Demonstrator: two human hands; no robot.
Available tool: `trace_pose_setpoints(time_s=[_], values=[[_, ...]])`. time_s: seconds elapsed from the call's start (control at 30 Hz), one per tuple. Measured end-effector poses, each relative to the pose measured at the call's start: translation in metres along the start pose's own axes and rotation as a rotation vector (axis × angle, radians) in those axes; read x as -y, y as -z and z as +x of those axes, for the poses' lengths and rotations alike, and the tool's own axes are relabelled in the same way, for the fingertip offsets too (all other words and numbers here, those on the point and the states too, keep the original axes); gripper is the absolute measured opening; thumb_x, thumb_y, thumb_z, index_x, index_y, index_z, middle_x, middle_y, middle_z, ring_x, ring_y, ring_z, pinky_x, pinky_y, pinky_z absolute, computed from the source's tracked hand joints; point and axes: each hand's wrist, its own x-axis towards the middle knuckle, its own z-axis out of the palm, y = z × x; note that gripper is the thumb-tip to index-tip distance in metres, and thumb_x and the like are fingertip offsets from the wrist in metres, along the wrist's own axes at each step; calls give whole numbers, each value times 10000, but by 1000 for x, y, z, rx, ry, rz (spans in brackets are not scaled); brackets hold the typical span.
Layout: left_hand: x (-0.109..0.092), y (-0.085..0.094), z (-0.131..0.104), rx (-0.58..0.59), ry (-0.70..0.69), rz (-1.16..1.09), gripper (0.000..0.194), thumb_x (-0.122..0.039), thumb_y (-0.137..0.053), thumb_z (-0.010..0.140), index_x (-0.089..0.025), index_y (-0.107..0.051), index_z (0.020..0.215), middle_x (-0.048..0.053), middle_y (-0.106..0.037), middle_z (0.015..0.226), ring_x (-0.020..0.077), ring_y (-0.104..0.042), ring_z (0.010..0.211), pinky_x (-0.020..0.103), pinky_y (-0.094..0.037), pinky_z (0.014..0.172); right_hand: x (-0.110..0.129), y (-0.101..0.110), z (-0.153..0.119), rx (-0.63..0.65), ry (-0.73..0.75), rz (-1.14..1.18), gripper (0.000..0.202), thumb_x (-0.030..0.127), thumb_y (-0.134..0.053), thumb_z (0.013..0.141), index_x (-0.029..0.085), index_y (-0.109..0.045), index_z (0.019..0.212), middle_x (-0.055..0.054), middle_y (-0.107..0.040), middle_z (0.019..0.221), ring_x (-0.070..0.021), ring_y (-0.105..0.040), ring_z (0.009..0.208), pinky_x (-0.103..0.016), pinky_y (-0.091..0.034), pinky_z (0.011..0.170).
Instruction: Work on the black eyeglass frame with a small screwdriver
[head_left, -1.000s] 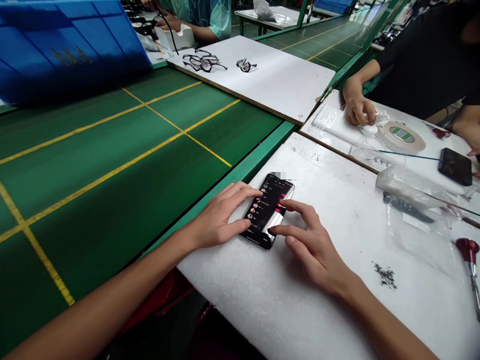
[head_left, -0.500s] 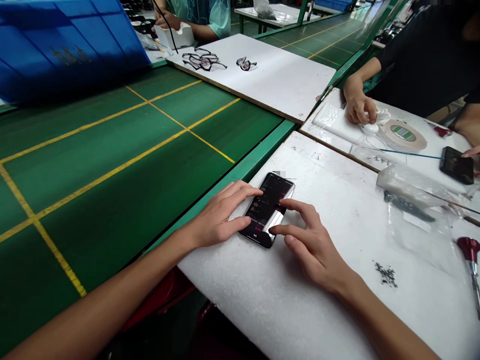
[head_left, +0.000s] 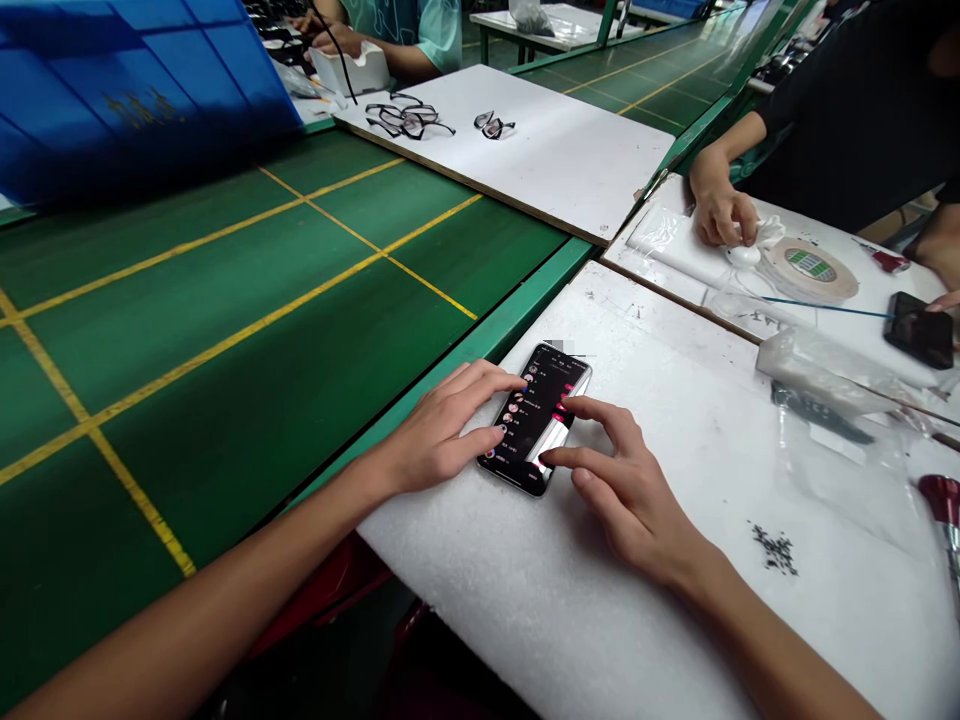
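Observation:
A smartphone (head_left: 534, 420) with a lit screen lies face up on the white worktop (head_left: 645, 340). Its dark screen shows a list with small round pictures and red buttons. My left hand (head_left: 442, 430) rests at the phone's left side, thumb and forefinger apart, their tips on its edge. From the right, my right hand (head_left: 626, 480) reaches over the phone with fingers spread; two fingertips are at the right part of the screen. Neither hand is wrapped round the phone.
A green belt (head_left: 300, 330) with yellow lines runs at left, beside a blue bin (head_left: 142, 100). Eyeglass frames (head_left: 409, 120) lie on a white board. Small black bits (head_left: 775, 548), a plastic bag (head_left: 847, 470) and a red-handled screwdriver (head_left: 939, 490) lie at right. A co-worker's hand (head_left: 724, 212) is near a tape roll (head_left: 810, 268).
The phone's screen has changed from a dimmer view to a brighter list with round pictures and red buttons. The belt's yellow lines have shifted slightly rightward. My hands have hardly moved.

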Motion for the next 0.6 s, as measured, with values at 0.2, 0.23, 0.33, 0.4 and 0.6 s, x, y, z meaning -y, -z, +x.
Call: trace_pose_setpoints(time_s=[0.2, 0.23, 0.33, 0.4, 0.6], values=[[-1, 0, 0, -5, 6, 0, 471, -260, -528, 945, -239, -557, 1414, 78, -573, 1385, 287, -530, 1271, 462, -426, 1107, -1, -6, 4, -160, -121, 29, 324, 281, -447, 1073, 301, -740, 1211, -68, -481, 1494, -284, -488, 1369, -543, -404, 1156], [-1, 0, 0, -5, 7, -2, 467, -261, -527, 949, -240, -557, 1415, 77, -572, 1387, 286, -530, 1273, 458, -426, 1108, -1, -6, 4, -187, -139, 45, 333, 286, -437, 1079, 303, -733, 1230, -71, -495, 1476, -273, -506, 1350, -530, -415, 1150], [-1, 0, 0, -11, 12, -10, 463, -272, -531, 960, -244, -554, 1422, 78, -569, 1385, 285, -529, 1284, 450, -425, 1116, -2, -5, 4, -179, -127, 70, 348, 297, -428, 1086, 315, -713, 1284, -69, -490, 1486, -267, -500, 1362, -518, -413, 1160], [-1, 0, -1, -17, 13, -15, 464, -279, -534, 963, -248, -552, 1426, 79, -566, 1383, 286, -529, 1288, 451, -425, 1121, -2, -5, 3, -117, -87, 51, 332, 307, -449, 1081, 310, -725, 1266, -65, -459, 1528, -281, -461, 1406, -530, -390, 1183], [-2, 0, 0, -15, 19, -19, 460, -262, -518, 969, -242, -551, 1428, 77, -571, 1377, 276, -528, 1296, 439, -427, 1125, -1, -7, 4, -122, -127, 49, 325, 300, -441, 1085, 290, -720, 1252, -75, -465, 1527, -281, -482, 1383, -527, -421, 1159]])
